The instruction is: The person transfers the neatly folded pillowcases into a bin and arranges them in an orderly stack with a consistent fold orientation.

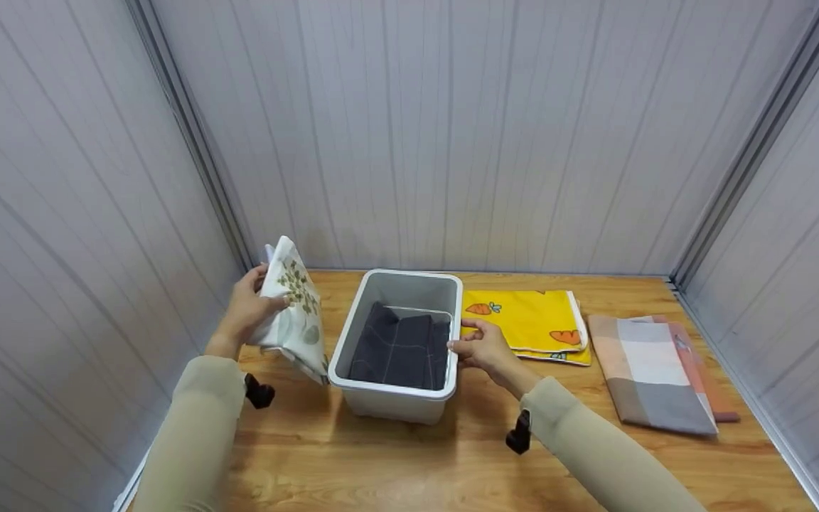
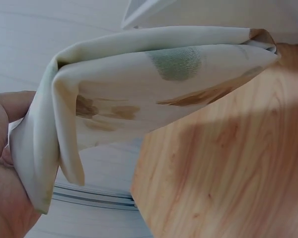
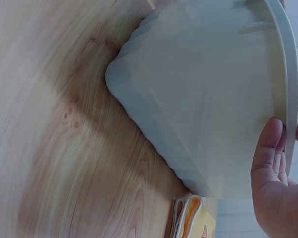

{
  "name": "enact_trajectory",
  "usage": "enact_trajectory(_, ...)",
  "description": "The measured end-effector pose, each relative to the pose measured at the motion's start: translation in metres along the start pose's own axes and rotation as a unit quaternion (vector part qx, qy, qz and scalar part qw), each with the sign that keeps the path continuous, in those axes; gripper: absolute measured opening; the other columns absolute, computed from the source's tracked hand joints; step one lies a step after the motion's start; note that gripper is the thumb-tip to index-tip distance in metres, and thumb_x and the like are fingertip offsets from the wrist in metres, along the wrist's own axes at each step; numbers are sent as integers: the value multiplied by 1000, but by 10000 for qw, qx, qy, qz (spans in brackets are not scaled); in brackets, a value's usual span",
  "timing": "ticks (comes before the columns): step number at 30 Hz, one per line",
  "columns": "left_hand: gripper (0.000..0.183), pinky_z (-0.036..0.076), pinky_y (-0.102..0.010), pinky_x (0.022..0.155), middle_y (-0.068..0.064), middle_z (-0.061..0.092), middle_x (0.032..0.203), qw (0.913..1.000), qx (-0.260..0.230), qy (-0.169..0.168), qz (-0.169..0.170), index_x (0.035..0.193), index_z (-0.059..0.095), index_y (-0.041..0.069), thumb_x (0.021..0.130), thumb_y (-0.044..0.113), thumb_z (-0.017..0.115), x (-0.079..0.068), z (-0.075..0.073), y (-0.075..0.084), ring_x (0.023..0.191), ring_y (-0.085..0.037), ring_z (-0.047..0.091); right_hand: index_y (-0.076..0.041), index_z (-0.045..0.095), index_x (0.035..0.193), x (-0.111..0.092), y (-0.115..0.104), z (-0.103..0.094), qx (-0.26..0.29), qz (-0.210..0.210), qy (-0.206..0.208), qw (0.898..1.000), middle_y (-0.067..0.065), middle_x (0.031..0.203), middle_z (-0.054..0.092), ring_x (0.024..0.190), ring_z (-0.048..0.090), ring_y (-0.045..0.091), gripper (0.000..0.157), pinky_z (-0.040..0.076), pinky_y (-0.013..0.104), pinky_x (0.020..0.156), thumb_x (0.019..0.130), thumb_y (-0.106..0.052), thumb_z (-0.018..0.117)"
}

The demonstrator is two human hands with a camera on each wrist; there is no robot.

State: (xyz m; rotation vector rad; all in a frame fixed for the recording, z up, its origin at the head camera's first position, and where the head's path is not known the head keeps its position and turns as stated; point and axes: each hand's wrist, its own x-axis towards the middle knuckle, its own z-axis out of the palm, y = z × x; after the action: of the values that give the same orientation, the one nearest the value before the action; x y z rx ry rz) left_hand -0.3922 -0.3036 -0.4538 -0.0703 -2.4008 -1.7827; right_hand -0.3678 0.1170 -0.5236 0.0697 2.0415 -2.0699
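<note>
In the head view my left hand [image 1: 246, 311] pinches a folded white cloth [image 1: 301, 302] with a green and brown leaf print, held up on edge to the left of the bin. The left wrist view shows the cloth [image 2: 124, 94] doubled over in layers, its near end between thumb and fingers. My right hand [image 1: 486, 350] grips the right rim of a light grey plastic bin [image 1: 397, 405], thumb over the rim and fingers under it on the outside, as the right wrist view shows. Inside the bin lies a folded dark cloth [image 1: 399, 350] with thin light lines.
Right of the bin, a folded yellow cloth with carrots [image 1: 523, 320] lies on the wooden table [image 1: 381, 469]. Farther right is a folded checked cloth [image 1: 655, 380] in orange, white and grey. Pale panel walls [image 1: 409, 142] enclose the back and both sides.
</note>
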Motion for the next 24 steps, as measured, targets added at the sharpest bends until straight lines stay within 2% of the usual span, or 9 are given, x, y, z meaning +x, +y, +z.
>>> enact_trajectory(8,76,45,-32,82,-20,45,130,9999,-73,-28,109,138,32,3,72,-8,67,7,-1,22,109,-32,48,-1,44,129,-1,0,0,11,-61,-46,10000,15,85,54,65,62,24,63,52,46,65,73,4,71)
enact_trajectory(14,78,46,-35,83,-17,43,133,10000,-37,-33,80,140,30,7,73,-6,67,11,1,40,110,-32,48,-2,44,129,-1,0,0,-77,-37,2,10000,15,87,54,66,62,24,63,53,43,62,73,2,72)
enact_trajectory(21,78,44,-37,87,-18,42,134,9997,-52,-78,247,140,30,5,72,-7,68,16,5,57,114,-31,46,0,42,130,-3,0,-1,11,-155,-153,9998,16,86,56,65,62,24,63,53,41,60,74,1,71)
enact_trajectory(24,77,45,-38,85,-16,43,133,9997,-16,-33,260,138,33,8,72,-6,69,16,6,65,112,-31,47,1,41,131,-3,0,-1,30,-187,-184,9997,16,86,56,66,62,23,64,53,40,60,74,1,71)
